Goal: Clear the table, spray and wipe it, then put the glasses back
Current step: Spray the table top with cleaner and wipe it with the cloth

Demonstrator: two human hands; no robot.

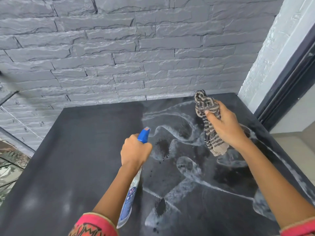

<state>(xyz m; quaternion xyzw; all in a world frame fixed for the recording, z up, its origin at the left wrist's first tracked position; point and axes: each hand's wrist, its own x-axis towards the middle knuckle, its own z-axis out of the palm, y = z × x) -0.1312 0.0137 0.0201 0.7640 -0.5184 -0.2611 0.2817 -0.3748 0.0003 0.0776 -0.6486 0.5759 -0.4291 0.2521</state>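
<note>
The left hand point(135, 151) grips a spray bottle point(131, 188), contents unclear, its nozzle pointing far; the right hand point(225, 125) clutches a bunched cloth point(207, 116) above the wet-streaked dark worktop point(76, 150).

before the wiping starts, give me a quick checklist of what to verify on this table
1. Table cleared of glasses: ok, none in view.
2. Surface sprayed: ok on the right part, dark wet spots and white streaks; left part looks dry.
3. Cloth ready: ok, bunched in right hand, held above the surface.
4. Spray bottle out of the way: not ok, left hand holds it over the table.
5. Glasses nearby for return: cannot tell.
</note>
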